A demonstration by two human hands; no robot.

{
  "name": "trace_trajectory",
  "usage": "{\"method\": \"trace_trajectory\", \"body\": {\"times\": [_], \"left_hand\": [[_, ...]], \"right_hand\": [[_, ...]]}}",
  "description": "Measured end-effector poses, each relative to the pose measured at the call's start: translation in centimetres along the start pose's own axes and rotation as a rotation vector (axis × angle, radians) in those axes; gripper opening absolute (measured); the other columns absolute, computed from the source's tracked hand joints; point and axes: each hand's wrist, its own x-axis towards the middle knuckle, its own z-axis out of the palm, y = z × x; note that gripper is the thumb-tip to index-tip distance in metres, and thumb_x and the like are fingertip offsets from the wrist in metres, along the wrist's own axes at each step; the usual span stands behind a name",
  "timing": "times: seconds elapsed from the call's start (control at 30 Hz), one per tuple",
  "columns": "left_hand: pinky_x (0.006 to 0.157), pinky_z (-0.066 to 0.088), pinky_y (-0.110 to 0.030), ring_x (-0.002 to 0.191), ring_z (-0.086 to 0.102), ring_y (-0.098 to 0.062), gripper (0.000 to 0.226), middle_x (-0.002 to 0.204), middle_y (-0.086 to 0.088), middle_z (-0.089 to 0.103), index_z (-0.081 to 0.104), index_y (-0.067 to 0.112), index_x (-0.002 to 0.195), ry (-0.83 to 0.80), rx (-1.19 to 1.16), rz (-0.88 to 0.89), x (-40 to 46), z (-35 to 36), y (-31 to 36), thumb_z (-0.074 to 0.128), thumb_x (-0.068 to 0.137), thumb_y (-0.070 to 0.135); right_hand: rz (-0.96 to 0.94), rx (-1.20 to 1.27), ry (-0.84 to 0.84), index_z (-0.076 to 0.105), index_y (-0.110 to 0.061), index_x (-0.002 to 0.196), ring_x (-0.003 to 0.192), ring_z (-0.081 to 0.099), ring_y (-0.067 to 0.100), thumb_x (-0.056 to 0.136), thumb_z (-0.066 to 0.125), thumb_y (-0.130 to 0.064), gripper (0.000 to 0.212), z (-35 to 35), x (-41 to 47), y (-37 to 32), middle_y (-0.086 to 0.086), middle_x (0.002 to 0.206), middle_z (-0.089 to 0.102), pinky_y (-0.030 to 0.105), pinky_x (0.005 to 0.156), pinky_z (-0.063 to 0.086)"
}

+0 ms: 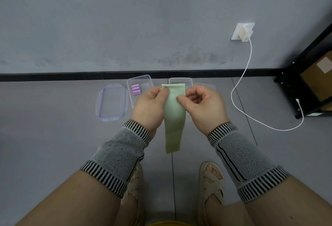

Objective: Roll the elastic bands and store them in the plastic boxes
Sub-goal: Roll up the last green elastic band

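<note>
Two hands are pinching one pale green elastic band (175,116) up in the air above the floor.

The left hand (150,106) and right hand (203,105) are each nipping the band's folded top edge between thumb and fingers, its tail hanging down between the wrists. Behind on the grey floor (53,136), a clear plastic box (130,84) is holding purple rolled bands (135,89); their dark print is too small to read. A loose lid (112,102) is lying just beside it, a second box (179,80) is peeking over the band.
</note>
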Motion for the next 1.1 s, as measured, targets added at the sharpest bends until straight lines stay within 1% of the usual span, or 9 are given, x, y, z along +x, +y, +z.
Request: {"method": "trace_trajectory", "body": {"times": [0.1,0.17,0.3,0.47,0.53,0.73,0.83,0.97,1.1], "left_hand": [[0.084,0.050,-0.055,0.087,0.064,-0.037,0.023,0.096,-0.023,0.069,0.068,0.010,0.093,-0.040,0.093,0.045,0.1,-0.3,-0.2,0.047,0.096,0.021],[0.077,0.052,-0.048,0.078,0.063,-0.028,0.020,0.088,-0.018,0.069,0.067,0.014,0.087,-0.048,0.132,0.090,0.1,-0.4,-0.3,0.050,0.095,0.018],[0.066,0.052,-0.031,0.070,0.064,-0.014,0.013,0.076,-0.002,0.070,0.064,0.017,0.089,-0.057,0.095,0.158,-0.1,-0.2,-0.1,0.054,0.092,0.008],[0.076,0.053,-0.039,0.076,0.065,-0.020,0.015,0.080,-0.007,0.070,0.065,0.013,0.088,-0.110,0.098,0.134,0.1,-0.4,-0.3,0.052,0.093,0.006],[0.074,0.053,-0.036,0.075,0.065,-0.019,0.016,0.080,-0.007,0.069,0.065,0.014,0.087,-0.121,0.086,0.132,0.0,-0.4,-0.2,0.052,0.092,0.005],[0.061,0.051,-0.027,0.063,0.061,-0.015,0.017,0.069,-0.005,0.066,0.060,0.012,0.082,-0.155,0.014,0.113,-0.2,-0.6,0.2,0.053,0.090,-0.001],[0.060,0.051,-0.027,0.062,0.061,-0.016,0.017,0.068,-0.005,0.066,0.061,0.011,0.083,-0.179,-0.006,0.081,-0.3,-0.7,0.2,0.052,0.089,-0.002],[0.062,0.050,-0.028,0.062,0.058,-0.019,0.021,0.069,-0.010,0.064,0.063,0.010,0.082,-0.172,-0.055,0.035,-0.3,-0.7,0.4,0.051,0.087,-0.007],[0.066,0.048,-0.032,0.070,0.053,-0.025,0.021,0.076,-0.018,0.059,0.063,0.004,0.079,-0.143,-0.074,-0.009,-0.5,-0.5,0.5,0.049,0.085,-0.008]], "right_hand": [[0.056,0.218,-0.028,0.064,-0.018,0.080,0.060,0.056,0.007,0.082,0.070,-0.009,0.011,-0.3,0.1,-0.4,0.001,0.070,0.061,0.021,0.060,0.050],[0.086,0.293,-0.030,0.063,-0.014,0.077,0.052,0.055,0.005,0.083,0.068,-0.005,0.012,-0.6,0.0,-0.6,0.000,0.063,0.060,0.019,0.055,0.049],[0.117,0.337,-0.036,0.061,-0.011,0.073,0.045,0.053,0.005,0.082,0.068,-0.004,0.014,-0.7,-0.1,-0.5,-0.007,0.049,0.058,0.020,0.050,0.047],[0.106,0.392,-0.112,0.063,-0.012,0.076,0.048,0.053,0.005,0.083,0.066,-0.001,0.014,-1.0,0.0,-0.6,-0.006,0.055,0.059,0.020,0.053,0.047],[0.086,0.396,-0.114,0.063,-0.014,0.072,0.048,0.052,0.005,0.083,0.065,0.002,0.019,-1.2,0.0,-0.6,-0.007,0.053,0.058,0.019,0.052,0.046],[0.045,0.364,-0.152,0.063,-0.017,0.075,0.057,0.053,0.008,0.084,0.060,0.006,0.024,-1.3,0.1,-0.5,0.002,0.067,0.057,0.021,0.055,0.046],[0.018,0.354,-0.174,0.065,-0.017,0.072,0.058,0.054,0.010,0.083,0.058,0.010,0.030,-1.4,0.0,-0.6,0.001,0.065,0.059,0.021,0.056,0.048],[-0.097,0.158,-0.143,0.066,-0.023,0.067,0.060,0.050,0.017,0.081,0.060,0.007,0.034,-1.3,0.0,-0.2,0.010,0.064,0.059,0.028,0.058,0.045],[-0.234,-0.069,-0.108,0.065,-0.029,0.068,0.058,0.052,0.012,0.079,0.061,0.001,0.033,-1.2,0.0,0.2,0.002,0.070,0.062,0.022,0.057,0.043]]}}
